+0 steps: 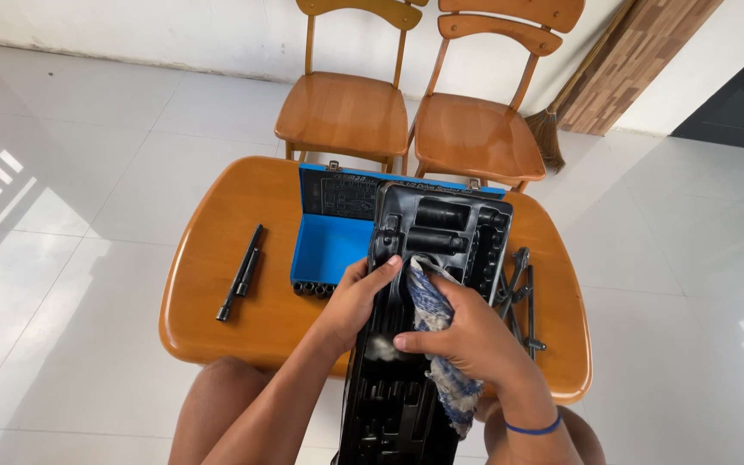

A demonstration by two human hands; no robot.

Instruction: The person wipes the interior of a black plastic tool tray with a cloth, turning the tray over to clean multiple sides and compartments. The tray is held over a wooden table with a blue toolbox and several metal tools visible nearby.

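- I see the left hand (pixel 356 301) closed around the left edge of a black moulded tray (pixel 428 258), thumb on top and fingers under; the grip is firm and steadies it.
- The right hand (pixel 467 336) is bunched around a blue-and-white cloth (pixel 430 306), fingers closed on it, pressing it into the tray's middle recesses. A blue band sits on that wrist.
- The tray lies lengthwise toward me, far end on the surface (pixel 217 250), near end over the lap.
- Progress, as I judge it: wiping is under way at mid-tray. A pale smudge (pixel 381 347) shows just below the cloth, so that patch looks unfinished; the near end I cannot judge, it is dark and partly cut off.
- Most tray slots are empty; two large dark sockets (pixel 437 228) sit in the far end.
- An open blue case (pixel 331 232) lies behind the tray, with a row of small sockets (pixel 313 288) along its near edge.
- A black extension bar (pixel 241 274) lies left, well apart; more black bars (pixel 518 288) lie right, just beside the tray.
- Materials: tray is hard glossy plastic, deeply pocketed; cloth is soft, checked weave, frayed; surface is smooth varnished wood with rounded corners.
- Two wooden chairs (pixel 346 108) and a broom (pixel 548 133) stand beyond on a white tiled floor.
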